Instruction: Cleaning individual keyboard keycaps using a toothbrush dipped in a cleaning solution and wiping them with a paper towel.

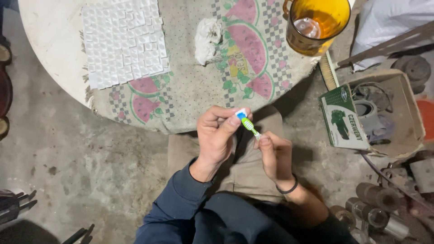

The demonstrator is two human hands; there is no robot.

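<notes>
My left hand pinches a small white and blue piece between thumb and fingers, just below the table's near edge. My right hand grips the handle of a green and white toothbrush, whose head touches that small piece. Both hands hover over my lap. A sheet of small white mosaic tiles lies on the round table, well beyond my hands.
A crumpled white rag and an amber glass mug sit on the watermelon-patterned cloth. An open cardboard box with parts stands at the right, metal cylinders below it. Dark tools lie at the lower left.
</notes>
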